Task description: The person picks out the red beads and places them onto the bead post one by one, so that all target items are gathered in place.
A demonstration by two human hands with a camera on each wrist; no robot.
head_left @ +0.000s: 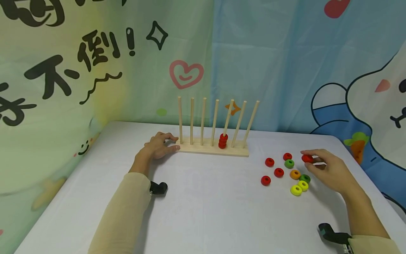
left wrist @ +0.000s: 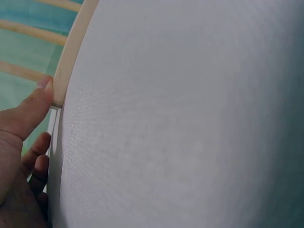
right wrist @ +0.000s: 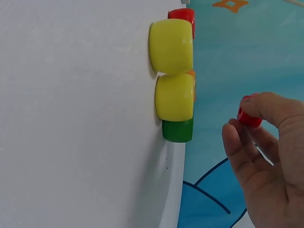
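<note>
A wooden peg stand (head_left: 211, 149) with several upright pegs sits toward the back of the table. On one peg, right of its middle, is a short stack of red beads (head_left: 223, 141). My left hand (head_left: 161, 145) pinches the left end of the stand's base, thumb at the front corner; the left wrist view shows the thumb (left wrist: 35, 107) against the base (left wrist: 71, 57). To the right, my right hand (head_left: 330, 169) holds a red bead (head_left: 307, 158) between thumb and fingertips, raised above the table. That red bead (right wrist: 249, 116) also shows in the right wrist view.
Loose beads lie left of my right hand: several red (head_left: 278, 172), two green (head_left: 289, 163), one orange (head_left: 295, 174) and two yellow (head_left: 296, 190). A printed cloth backdrop (head_left: 253, 63) hangs behind the white table (head_left: 215, 211).
</note>
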